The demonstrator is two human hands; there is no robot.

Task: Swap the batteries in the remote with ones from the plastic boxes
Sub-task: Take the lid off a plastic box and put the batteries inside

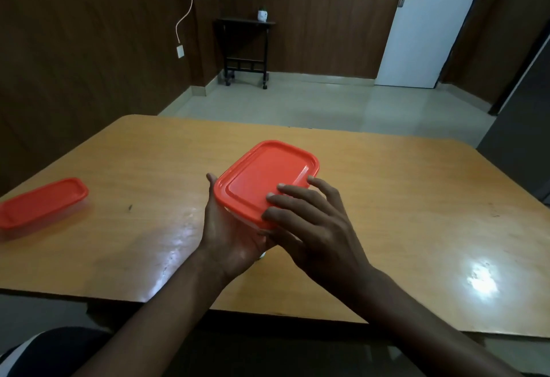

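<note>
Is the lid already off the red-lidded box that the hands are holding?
No, the red plastic lid sits flat on the box, with the left hand under it and the right hand on top.

The glossy orange-brown wooden table [387, 198] carries 1 long, flat clear plastic box with an orange lid [41, 202] near its left edge.

Red-lidded box [265, 180]: clear body hidden behind left hand [229, 228] and right hand [312, 228]; contents indeterminate. Second box [41, 202], well left of it, cropped by frame edge.
</note>
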